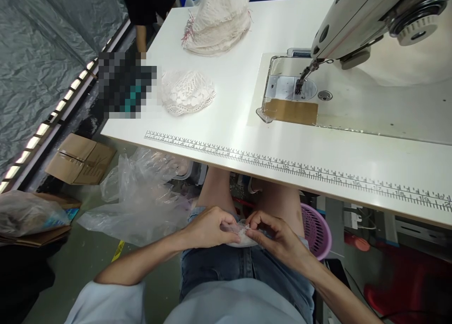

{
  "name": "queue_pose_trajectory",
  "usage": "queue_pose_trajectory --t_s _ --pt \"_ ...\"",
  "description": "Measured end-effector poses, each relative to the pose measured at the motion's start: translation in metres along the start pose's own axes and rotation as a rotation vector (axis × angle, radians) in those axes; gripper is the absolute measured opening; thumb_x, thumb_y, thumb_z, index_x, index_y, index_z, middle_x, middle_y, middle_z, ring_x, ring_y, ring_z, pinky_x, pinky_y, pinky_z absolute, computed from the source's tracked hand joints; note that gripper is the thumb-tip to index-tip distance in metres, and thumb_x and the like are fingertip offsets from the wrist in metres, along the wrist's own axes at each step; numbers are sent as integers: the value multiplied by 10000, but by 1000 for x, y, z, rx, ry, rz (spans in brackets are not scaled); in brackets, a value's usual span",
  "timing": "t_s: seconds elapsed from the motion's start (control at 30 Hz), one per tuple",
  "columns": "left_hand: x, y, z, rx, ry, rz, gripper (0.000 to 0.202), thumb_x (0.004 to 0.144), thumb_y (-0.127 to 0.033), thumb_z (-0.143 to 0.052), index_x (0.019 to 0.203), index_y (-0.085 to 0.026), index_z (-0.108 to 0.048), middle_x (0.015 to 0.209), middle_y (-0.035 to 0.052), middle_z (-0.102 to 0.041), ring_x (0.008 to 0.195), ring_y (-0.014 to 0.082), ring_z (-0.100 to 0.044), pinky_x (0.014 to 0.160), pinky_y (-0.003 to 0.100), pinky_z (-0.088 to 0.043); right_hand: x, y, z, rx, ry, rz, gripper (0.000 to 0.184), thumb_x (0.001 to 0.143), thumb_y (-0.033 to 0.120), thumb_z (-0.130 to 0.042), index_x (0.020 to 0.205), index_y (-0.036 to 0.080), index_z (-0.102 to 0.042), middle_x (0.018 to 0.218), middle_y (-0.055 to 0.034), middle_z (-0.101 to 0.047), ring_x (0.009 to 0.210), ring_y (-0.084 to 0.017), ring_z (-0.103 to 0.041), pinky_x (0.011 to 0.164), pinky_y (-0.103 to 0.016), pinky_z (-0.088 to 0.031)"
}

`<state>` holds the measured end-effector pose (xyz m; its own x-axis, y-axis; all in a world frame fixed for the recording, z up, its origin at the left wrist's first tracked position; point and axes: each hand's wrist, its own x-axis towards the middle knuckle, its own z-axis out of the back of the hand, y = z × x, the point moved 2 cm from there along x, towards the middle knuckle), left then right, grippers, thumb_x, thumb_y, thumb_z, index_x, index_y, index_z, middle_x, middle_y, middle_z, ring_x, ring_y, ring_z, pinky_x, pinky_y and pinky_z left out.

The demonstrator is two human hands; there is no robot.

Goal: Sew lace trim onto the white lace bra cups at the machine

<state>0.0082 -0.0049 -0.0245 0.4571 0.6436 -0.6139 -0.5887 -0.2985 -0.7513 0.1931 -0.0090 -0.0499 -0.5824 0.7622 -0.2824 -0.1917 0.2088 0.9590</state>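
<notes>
Down in my lap, below the table's front edge, my left hand (208,227) and my right hand (273,234) both pinch a small white lace piece (242,234). The fingers of each hand are curled closed on it, and most of the piece is hidden between them. On the white sewing table (233,121) lies a small heap of white lace (185,92), with a bigger pile of cream lace (219,20) at the far edge. The sewing machine (370,18) stands at the right, its needle (300,84) over the metal plate.
A printed ruler (300,166) runs along the table's front edge. Clear plastic bags (141,197) lie on the floor at my left, beside cardboard boxes (79,159). A pink basket (316,230) sits under the table at my right. A blurred patch covers something on the table's left edge.
</notes>
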Motion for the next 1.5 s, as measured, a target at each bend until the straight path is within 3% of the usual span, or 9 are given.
queue_pose_trajectory --t_s 0.3,0.43,0.8,1.0,1.23,1.37,1.5 --pt "-4 -2 1 -60 31 7 279 724 -390 -638 763 -117 -677 646 -18 -574 595 97 -470 534 178 -314 -1 7 -2 72 -56 -14 185 823 342 -603 783 199 -493 773 -1 -548 703 -129 -524 618 -227 -429" --pt "-3 -6 -1 -154 50 -7 333 660 -424 -705 800 -124 -675 659 -26 -579 615 97 -482 548 171 -320 -5 12 -3 -20 -76 -2 162 831 332 -590 808 203 -495 760 2 -540 677 -126 -512 586 -225 -414" --pt "8 -9 -3 -298 20 56 213 628 -295 -733 616 -104 -640 447 -83 -374 446 34 -242 435 173 -193 -3 20 -1 -105 -69 46 95 870 286 -538 835 201 -515 714 8 -556 647 -116 -525 549 -193 -399" --pt "10 -8 1 -391 63 47 264 592 -333 -768 608 -104 -637 447 -80 -400 437 29 -241 427 169 -210 -5 21 1 -146 -89 70 76 861 277 -545 853 206 -519 751 0 -564 681 -122 -534 593 -201 -421" --pt "9 -7 0 -354 39 -1 289 623 -371 -749 645 -99 -656 475 -64 -429 454 34 -254 420 172 -190 -2 22 5 -86 25 9 187 866 376 -531 948 210 -514 803 -9 -555 725 -136 -523 615 -215 -415" --pt "9 -7 -1 -313 5 13 282 629 -365 -741 625 -100 -644 454 -78 -362 454 35 -219 418 172 -173 -1 18 3 -185 82 -9 239 893 419 -475 849 193 -537 745 1 -549 676 -130 -499 575 -218 -365" --pt "7 -10 -1 -268 -16 42 279 613 -354 -748 610 -101 -632 446 -84 -342 453 37 -204 420 174 -170 -1 16 1 -237 44 9 297 927 396 -412 750 179 -510 666 15 -506 622 -117 -466 555 -218 -335"
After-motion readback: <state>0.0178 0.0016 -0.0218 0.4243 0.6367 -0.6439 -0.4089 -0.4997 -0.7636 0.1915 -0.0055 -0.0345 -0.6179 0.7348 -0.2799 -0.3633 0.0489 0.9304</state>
